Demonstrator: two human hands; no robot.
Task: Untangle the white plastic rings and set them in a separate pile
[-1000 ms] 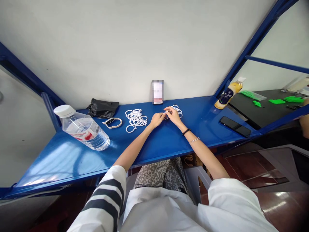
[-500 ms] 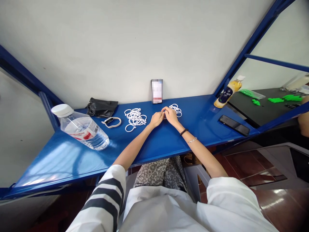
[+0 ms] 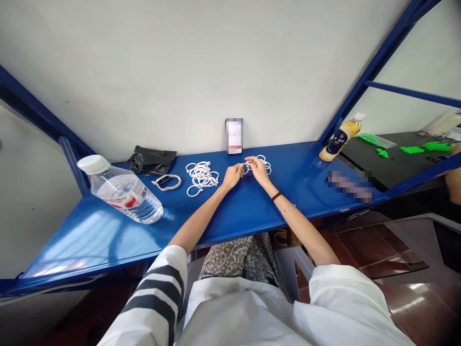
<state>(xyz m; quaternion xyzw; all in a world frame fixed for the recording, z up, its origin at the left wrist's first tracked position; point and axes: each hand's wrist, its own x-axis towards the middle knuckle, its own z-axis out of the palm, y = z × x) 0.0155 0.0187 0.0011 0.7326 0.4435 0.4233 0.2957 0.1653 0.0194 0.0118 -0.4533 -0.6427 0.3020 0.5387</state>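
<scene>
The place looks like a workshop or shared workroom, though exactly which kind cannot be told. A glossy blue bench (image 3: 245, 211) stands against a pale wall (image 3: 162, 72), framed by a blue post (image 3: 371, 72) and a crossbar (image 3: 414, 94). Beyond that frame, a black-topped table (image 3: 389, 167) carries clusters of bright green pieces (image 3: 411, 150); many matching white rings (image 3: 203, 178) lie heaped on the bench, and dark red tiles (image 3: 378, 247) cover the floor.
</scene>
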